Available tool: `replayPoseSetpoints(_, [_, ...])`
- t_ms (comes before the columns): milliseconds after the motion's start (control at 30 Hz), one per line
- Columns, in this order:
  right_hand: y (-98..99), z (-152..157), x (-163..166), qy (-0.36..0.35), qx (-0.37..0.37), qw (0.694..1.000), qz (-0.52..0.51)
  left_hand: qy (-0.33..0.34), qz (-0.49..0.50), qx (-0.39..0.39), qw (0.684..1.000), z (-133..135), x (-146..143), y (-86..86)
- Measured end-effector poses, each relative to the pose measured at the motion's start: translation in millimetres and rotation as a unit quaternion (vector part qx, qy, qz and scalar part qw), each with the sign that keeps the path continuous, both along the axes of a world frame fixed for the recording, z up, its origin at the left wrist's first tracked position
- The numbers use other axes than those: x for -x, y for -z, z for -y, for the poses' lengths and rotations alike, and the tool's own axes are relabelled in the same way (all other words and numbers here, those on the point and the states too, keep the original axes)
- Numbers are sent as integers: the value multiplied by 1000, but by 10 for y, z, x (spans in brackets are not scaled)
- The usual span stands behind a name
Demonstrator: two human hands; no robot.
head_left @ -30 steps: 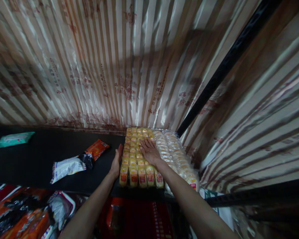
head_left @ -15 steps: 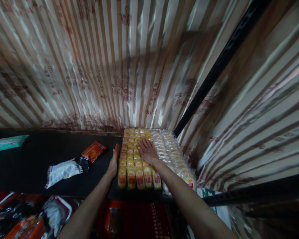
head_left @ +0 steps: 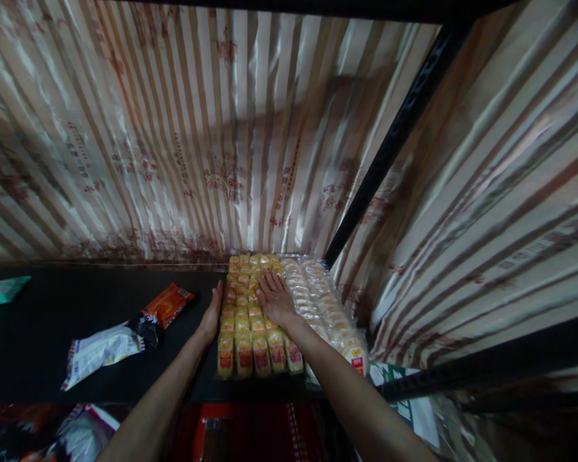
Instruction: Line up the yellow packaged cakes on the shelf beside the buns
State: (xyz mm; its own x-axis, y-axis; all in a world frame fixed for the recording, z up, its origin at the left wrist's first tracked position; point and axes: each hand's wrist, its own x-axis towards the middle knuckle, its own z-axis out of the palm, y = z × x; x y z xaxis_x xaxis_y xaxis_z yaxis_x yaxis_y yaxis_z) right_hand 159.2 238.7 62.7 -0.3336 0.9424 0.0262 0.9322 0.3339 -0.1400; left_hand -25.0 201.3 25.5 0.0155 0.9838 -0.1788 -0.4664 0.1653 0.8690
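Rows of small yellow wrapped snack packs [head_left: 243,353] stand tightly side by side on a black shelf [head_left: 173,378]. My right hand [head_left: 275,298] lies flat on top of them, fingers stretched and slightly spread. Along their left side my left hand [head_left: 212,313] stands on edge, fingers straight, at or against the outer row; I cannot tell if it touches. To the right of the yellow packs, clear-wrapped packs of pale round pieces [head_left: 334,308] lie in rows, partly behind my right forearm.
An orange and black packet [head_left: 167,307], a white packet [head_left: 101,350] and a green packet [head_left: 2,292] lie further left on the shelf. A black post [head_left: 380,167] rises at the right rear. Striped sheeting [head_left: 192,147] hangs behind. More packets [head_left: 84,433] sit below.
The view has tilted up and turned slightly right, so the shelf and packets appear lower and further left. Both hands keep about the same place against the yellow packs.
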Motion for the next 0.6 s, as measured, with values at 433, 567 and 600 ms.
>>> replayPoseSetpoints(433, [58,24,-5,-6,28,999,-20,26,-19,49,998,-290,-10,-60])
replayPoseSetpoints(567, [55,1,-2,-5,18,999,-30,27,-34,37,998,-331,36,-50])
replayPoseSetpoints(600, [50,-10,0,-5,13,999,-31,21,-35,34,999,-356,43,-41])
